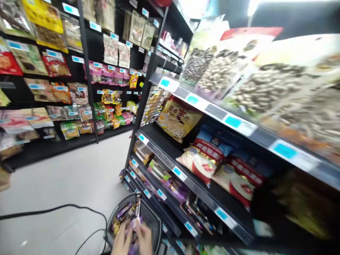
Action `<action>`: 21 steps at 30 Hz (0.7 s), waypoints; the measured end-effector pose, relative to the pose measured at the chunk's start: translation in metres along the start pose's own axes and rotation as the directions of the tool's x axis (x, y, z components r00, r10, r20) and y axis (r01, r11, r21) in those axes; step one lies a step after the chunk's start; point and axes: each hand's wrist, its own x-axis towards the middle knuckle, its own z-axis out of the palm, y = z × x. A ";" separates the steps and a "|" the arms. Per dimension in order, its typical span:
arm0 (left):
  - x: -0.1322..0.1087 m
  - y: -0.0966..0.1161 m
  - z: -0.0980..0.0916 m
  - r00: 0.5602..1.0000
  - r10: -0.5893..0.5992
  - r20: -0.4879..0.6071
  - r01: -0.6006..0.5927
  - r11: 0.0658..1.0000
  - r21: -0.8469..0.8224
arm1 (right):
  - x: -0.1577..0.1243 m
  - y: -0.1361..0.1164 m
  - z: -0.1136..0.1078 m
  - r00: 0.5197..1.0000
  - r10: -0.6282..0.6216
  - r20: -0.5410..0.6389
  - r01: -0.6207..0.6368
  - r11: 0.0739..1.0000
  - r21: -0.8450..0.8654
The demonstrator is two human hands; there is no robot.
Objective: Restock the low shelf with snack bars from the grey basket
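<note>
Head view: left hand and right hand, fingers pinching a small purple foil packet, are directly over the black round mesh basket. Basket holds several packets already; judged partly filled. Black metal shelving right of basket is well stocked.

Both bare hands sit low at the bottom edge of the view, close together. The left hand and the right hand nearly meet at the fingertips. Fingers point up and away, slightly curled — blur hides each grip's closure. Wrists are cut off.
</note>
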 end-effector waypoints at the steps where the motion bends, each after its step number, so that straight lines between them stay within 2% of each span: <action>1: -0.006 0.007 -0.002 0.999 0.002 0.040 -0.001 1.000 -0.025 | -0.008 -0.021 -0.006 0.999 -0.047 -0.024 0.046 0.999 -0.022; 4: -0.006 0.032 -0.004 0.966 0.020 0.259 0.037 0.976 -0.212 | -0.030 -0.060 -0.024 0.989 -0.145 -0.013 0.142 0.982 -0.123; 7: 0.004 0.060 -0.003 0.901 0.053 0.431 0.103 0.938 -0.331 | -0.044 -0.066 -0.035 0.993 -0.110 0.044 0.115 0.982 -0.151; 10: 0.006 0.079 -0.001 0.875 0.086 0.477 0.095 0.935 -0.343 | -0.049 -0.060 -0.032 0.997 -0.079 0.006 0.080 0.991 -0.111; 16: -0.003 0.090 -0.008 0.821 0.086 0.564 0.103 0.950 -0.294 | -0.041 -0.065 -0.008 0.975 -0.034 -0.219 0.045 0.998 0.045; 18: -0.002 0.091 -0.015 0.818 0.078 0.570 0.115 0.949 -0.294 | -0.036 -0.073 -0.002 0.974 -0.037 -0.224 0.056 0.995 0.077; 21: 0.005 0.088 -0.026 0.841 0.074 0.536 0.126 0.937 -0.327 | -0.029 -0.084 0.004 0.982 -0.038 -0.183 0.053 0.995 0.081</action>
